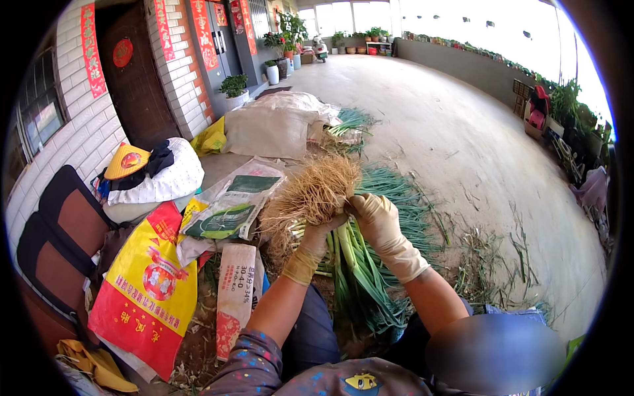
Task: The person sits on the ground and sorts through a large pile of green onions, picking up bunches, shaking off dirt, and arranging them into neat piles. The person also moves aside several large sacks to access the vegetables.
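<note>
A bunch of green onions (352, 252) hangs with its leaves down in front of me and its tangled, dry brown roots (322, 185) up. Around the pale stems, just under the roots, my left hand (314, 242) is closed, in a thin cream glove. My right hand (379, 218), gloved the same way, has its fingers bent at the root end of the bunch; whether they pinch a stem or a tie is too small to tell. Behind the hands, a wide heap of green onions (396, 198) lies on the ground, leaves pointing right.
Printed woven sacks (143, 287) and flattened bags (237, 198) lie to the left, beside chairs (74, 213) and a yellow conical hat (127, 161). A covered pile (272, 123) stands ahead, with more onions (351, 121) at its right. Trimmed leaf scraps (478, 267) litter the concrete floor at right.
</note>
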Available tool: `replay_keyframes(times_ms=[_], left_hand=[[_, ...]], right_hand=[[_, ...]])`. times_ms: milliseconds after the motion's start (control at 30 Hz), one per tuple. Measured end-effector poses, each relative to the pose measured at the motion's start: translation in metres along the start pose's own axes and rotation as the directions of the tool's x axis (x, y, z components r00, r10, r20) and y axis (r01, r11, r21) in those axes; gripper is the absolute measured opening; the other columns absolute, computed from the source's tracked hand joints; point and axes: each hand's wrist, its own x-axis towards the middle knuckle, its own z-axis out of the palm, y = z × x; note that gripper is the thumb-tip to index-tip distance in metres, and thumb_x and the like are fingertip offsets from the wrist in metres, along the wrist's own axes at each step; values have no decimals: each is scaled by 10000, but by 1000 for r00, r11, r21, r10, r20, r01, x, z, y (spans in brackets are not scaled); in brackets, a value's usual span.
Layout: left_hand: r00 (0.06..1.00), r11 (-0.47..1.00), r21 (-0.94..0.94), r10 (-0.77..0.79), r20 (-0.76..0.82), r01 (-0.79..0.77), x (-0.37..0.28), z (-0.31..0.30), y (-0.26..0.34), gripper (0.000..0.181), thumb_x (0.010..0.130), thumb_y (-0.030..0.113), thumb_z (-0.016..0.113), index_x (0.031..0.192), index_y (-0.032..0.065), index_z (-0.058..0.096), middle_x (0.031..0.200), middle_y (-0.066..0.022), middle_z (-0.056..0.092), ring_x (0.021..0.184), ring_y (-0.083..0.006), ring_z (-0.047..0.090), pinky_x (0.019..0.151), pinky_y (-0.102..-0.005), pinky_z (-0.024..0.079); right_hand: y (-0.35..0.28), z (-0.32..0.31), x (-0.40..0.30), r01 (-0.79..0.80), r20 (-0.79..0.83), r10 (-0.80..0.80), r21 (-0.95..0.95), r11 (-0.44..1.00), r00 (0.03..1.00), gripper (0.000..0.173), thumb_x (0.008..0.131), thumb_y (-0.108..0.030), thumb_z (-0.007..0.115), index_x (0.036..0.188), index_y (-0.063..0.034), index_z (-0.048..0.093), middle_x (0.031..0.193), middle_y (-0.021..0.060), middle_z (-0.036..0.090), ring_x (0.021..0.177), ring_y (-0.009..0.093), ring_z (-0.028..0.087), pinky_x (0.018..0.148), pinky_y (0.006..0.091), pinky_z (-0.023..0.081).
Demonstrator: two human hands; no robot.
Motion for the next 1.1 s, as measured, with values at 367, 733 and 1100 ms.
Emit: replay_keyframes(times_ms=[367,733,1100], left_hand=[[998,999,11,49,27,-49,-6,-1,13,438,739,32,765,1144,63,604,1072,-18,644,976,-156,607,885,-312,484],[980,991,80,121,-157,-109,-11,43,20,516,715,167,809,1147,44,555,1061,-41,605,972,-171,578,875,-321,465],[952,994,50,74,298,-93,12,69,88,555,646,179,805,1125,14,579,1100,-110,628,1064,-230,584,953,-371,462]], right_hand=[[17,7,-5,-310,334,459,942,-128,823,376,864,-233,688,1148,-16,571,1004,91,639,826,166,600,756,296,498],[-18,44,-60,-534,355,409,420,733,841,854,577,-235,843,1274,-19,399,1071,215,606,979,382,605,833,418,496],[4,-56,41,-492,737,-84,526,693,670,428,694,-293,796,1015,-44,662,832,71,678,815,148,622,741,308,497]])
